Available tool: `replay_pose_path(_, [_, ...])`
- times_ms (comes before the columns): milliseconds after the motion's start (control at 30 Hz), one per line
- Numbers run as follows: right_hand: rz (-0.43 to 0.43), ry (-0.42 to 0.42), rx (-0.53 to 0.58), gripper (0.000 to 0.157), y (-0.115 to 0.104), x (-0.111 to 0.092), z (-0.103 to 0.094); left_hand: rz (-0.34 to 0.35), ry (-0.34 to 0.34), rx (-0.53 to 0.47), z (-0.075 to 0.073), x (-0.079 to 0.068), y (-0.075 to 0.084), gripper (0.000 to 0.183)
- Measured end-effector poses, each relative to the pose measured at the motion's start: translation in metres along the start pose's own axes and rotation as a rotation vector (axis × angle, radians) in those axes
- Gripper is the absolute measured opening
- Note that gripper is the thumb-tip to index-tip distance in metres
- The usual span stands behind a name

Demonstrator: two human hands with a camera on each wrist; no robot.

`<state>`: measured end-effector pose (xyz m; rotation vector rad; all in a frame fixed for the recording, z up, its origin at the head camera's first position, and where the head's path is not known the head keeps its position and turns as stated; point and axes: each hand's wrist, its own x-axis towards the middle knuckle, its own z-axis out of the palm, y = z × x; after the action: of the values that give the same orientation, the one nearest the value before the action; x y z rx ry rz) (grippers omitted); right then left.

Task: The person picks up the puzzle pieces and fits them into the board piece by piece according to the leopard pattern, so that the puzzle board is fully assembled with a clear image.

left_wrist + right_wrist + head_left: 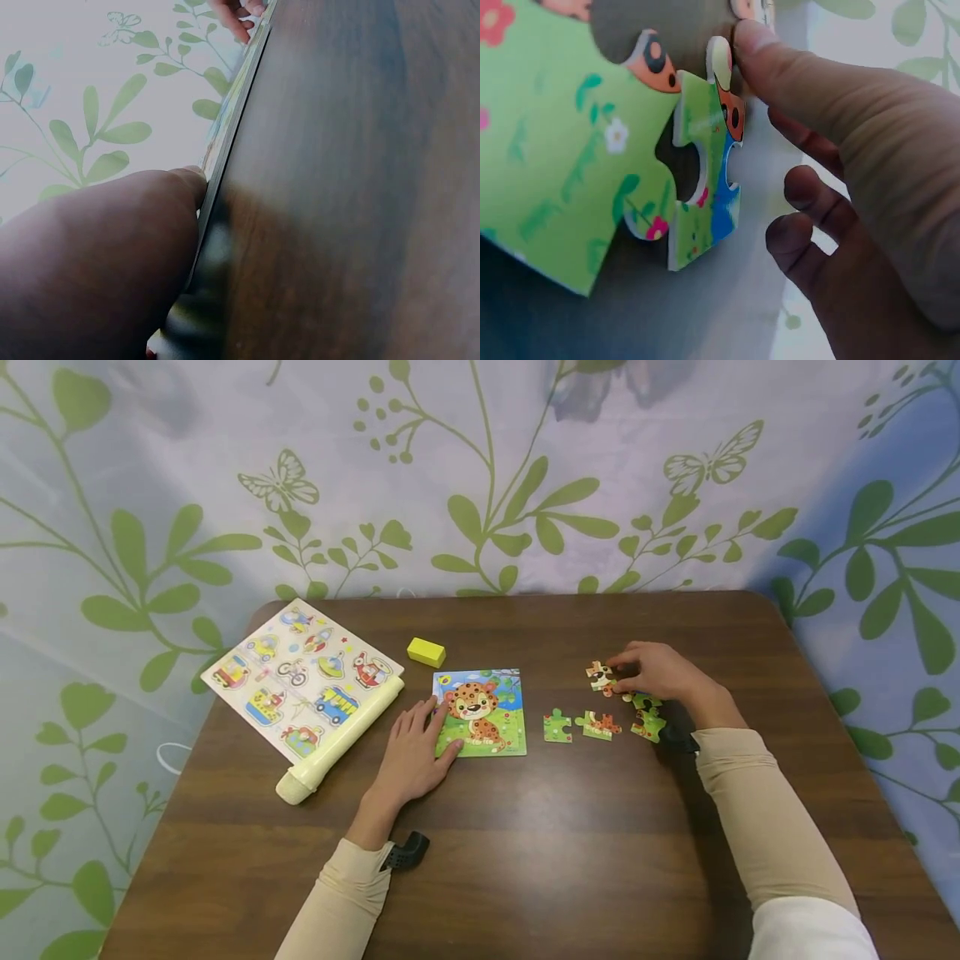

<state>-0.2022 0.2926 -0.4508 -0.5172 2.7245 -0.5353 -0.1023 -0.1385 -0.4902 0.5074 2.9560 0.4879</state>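
My left hand rests flat along the left side of a square leopard picture board, its fingers and thumb over the edge. In the left wrist view the board shows edge-on, partly hidden by the hand. Farther right, my right hand pinches a jigsaw piece with part of the leopard's face, between thumb and forefinger. The right wrist view shows the thumb at that piece near the top edge; the forefinger is mostly hidden. Below the hand lies a green, blue and orange jigsaw piece.
Loose pieces include a green one, an orange and green one and another near the right wrist. A yellow block stands behind the board. At left, a cream microphone lies along a vehicle puzzle board.
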Motion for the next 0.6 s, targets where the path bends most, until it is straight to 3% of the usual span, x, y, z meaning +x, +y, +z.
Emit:
replay_pose_path(367, [-0.03, 0.038, -0.203, 0.045, -0.013, 0.0, 0.01, 0.008, 0.015, -0.009, -0.001, -0.001, 0.001, 0.073])
replay_pose_path(600, [-0.022, 0.07, -0.213, 0.046, -0.019, 0.002, 0.012, 0.007, 0.021, -0.013, 0.001, -0.001, 0.0, 0.073])
